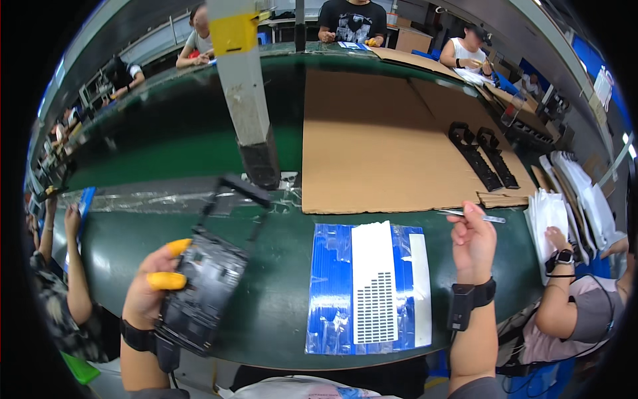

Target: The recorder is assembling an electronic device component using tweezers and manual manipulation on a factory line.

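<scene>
Black plastic housing tilts over the green table, its left edge gripped by the person's left hand; the right hand pinches a slim metal tool just beside the blue board.

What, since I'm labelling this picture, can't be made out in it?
All in the head view:
Black frame: partly blurred; far face turned away.
Left hand: part hidden behind the frame.
Slim metal tool: middle covered by the right hand.
Dark marks on the white sheet: too small to identify.
Co-worker at right: cut off by the fisheye edge.
</scene>
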`<state>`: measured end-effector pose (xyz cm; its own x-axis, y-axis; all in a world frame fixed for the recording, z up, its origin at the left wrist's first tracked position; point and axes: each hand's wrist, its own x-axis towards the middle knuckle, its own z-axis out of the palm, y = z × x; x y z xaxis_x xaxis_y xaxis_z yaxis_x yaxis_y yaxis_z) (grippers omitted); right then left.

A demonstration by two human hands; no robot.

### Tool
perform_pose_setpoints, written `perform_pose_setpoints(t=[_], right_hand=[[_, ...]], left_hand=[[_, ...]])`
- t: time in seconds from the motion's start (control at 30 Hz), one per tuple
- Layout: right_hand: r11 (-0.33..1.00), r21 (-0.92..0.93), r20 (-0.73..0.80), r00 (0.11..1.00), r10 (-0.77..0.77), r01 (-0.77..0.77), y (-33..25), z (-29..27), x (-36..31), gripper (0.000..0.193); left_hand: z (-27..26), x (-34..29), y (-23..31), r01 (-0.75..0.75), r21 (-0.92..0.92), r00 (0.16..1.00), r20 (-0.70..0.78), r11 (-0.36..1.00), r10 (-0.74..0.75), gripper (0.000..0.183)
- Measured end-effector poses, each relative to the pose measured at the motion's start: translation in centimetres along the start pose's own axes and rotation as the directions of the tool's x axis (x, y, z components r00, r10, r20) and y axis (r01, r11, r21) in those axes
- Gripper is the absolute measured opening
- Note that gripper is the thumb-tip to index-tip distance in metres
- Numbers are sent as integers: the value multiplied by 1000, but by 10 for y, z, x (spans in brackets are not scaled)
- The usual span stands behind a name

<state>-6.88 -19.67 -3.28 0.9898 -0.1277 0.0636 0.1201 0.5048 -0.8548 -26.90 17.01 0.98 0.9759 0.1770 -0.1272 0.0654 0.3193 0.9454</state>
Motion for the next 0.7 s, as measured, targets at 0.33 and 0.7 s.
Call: perform_pose_setpoints(t=[0.33,0.7], right_hand=[[985,-134,97,991,-94,106,14,21,-18,11],[989,-50,256,959,-121,138,13,30,-42,8]], left_hand=[[-146,205,22,-159,83,909,-377,984,179,28],[-70,120,-10,-321,624,875,-92,713,474,15]])
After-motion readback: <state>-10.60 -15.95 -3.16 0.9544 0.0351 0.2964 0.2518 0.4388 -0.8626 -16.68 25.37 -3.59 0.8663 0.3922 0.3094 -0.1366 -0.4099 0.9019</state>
